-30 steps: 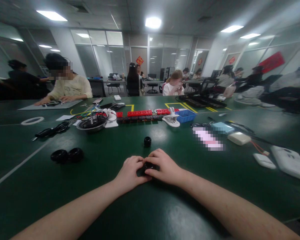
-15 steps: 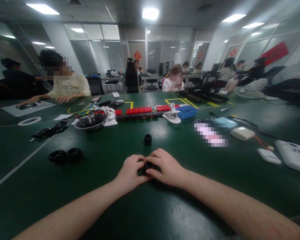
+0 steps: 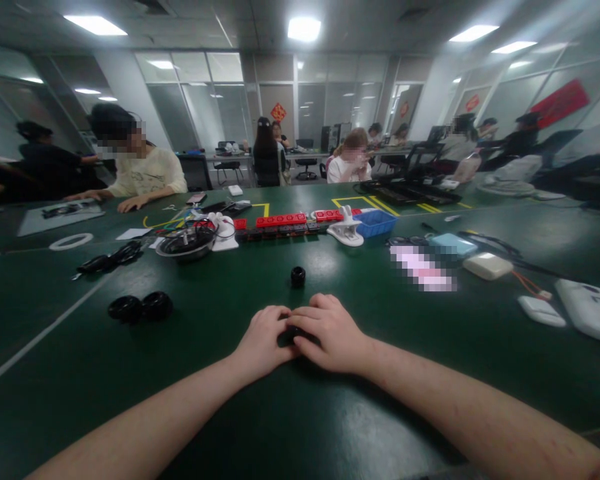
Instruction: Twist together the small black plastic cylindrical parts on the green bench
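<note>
Both hands meet over a small black round part (image 3: 291,335) on the green table. My left hand (image 3: 260,341) is curled around its left side. From the right, my right hand (image 3: 334,337) closes on it, with fingers across its top and the thumb at the near side. Most of the part is hidden by the fingers, so its exact kind cannot be made out. Just beyond the hands stands a short black ring-like cylinder (image 3: 297,277). Off to the left, two larger black round pieces, one (image 3: 125,309) and another (image 3: 157,307), lie side by side.
Farther back are a metal bowl (image 3: 185,247) with black cables, red blocks (image 3: 281,220), a white clamp (image 3: 347,232) and a blue bin (image 3: 376,223). White devices (image 3: 487,265) and cables lie to the right. A co-worker (image 3: 145,170) sits across at the left.
My right fingers have shifted over the black part and cover more of its top. My left hand keeps its grip. The whole view has swung slightly left.
</note>
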Action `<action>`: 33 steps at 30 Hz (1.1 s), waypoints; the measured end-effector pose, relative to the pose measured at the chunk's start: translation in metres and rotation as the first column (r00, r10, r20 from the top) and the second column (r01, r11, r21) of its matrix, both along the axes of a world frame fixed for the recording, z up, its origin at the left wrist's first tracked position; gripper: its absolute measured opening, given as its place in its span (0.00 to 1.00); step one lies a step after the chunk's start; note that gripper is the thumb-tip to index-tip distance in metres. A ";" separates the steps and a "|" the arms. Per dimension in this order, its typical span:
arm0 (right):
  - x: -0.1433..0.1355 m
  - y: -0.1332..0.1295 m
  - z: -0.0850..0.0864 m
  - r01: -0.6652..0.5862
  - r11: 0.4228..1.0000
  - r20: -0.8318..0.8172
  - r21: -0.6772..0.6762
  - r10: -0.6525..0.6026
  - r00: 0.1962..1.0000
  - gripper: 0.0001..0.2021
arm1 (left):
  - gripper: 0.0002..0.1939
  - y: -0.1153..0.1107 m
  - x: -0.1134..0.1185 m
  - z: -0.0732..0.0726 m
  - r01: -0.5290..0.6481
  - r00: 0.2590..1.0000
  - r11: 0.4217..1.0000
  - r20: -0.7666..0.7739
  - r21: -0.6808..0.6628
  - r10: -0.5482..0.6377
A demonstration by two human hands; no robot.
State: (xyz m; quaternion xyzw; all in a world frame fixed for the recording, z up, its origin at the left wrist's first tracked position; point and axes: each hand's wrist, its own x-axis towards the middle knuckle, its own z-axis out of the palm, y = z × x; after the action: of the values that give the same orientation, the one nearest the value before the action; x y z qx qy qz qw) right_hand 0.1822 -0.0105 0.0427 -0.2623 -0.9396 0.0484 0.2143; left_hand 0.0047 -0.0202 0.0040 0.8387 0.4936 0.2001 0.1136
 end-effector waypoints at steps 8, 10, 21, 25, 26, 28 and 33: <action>-0.003 -0.006 -0.006 -0.113 0.993 -0.006 0.046 0.113 0.994 0.12 | 0.14 0.000 0.001 0.002 -0.015 1.000 0.999 0.008 -0.036 0.015; -0.003 -0.006 -0.008 -0.134 0.990 -0.030 0.037 0.135 0.990 0.14 | 0.13 -0.001 0.002 0.004 -0.008 1.000 0.999 0.007 -0.040 0.008; 0.000 -0.005 -0.016 -0.100 0.995 -0.158 0.016 0.102 0.982 0.18 | 0.12 0.001 0.001 0.004 -0.012 1.000 0.999 0.015 -0.052 0.012; 0.004 0.000 -0.018 -0.042 0.999 -0.173 0.023 0.045 0.984 0.19 | 0.13 0.002 0.000 0.003 0.002 1.000 0.999 0.007 -0.048 -0.001; 0.005 0.003 -0.018 -0.021 1.000 -0.170 0.022 0.024 0.985 0.19 | 0.14 0.002 0.000 0.002 0.002 1.000 0.999 0.007 -0.046 -0.002; 0.007 0.008 -0.020 0.020 1.000 -0.163 0.015 -0.017 0.986 0.19 | 0.14 0.003 0.000 0.001 0.001 1.000 0.999 0.006 -0.043 -0.001; 0.010 0.017 -0.022 0.064 0.997 -0.134 -0.032 -0.068 0.989 0.19 | 0.16 0.003 -0.002 -0.001 0.006 1.000 1.000 -0.006 -0.027 -0.006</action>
State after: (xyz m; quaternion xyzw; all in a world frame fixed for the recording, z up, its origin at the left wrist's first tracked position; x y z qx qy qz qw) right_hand 0.1924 0.0067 0.0209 -0.2925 -0.9130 0.0720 0.2752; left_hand 0.0029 -0.0168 0.0030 0.8392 0.4941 0.1904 0.1240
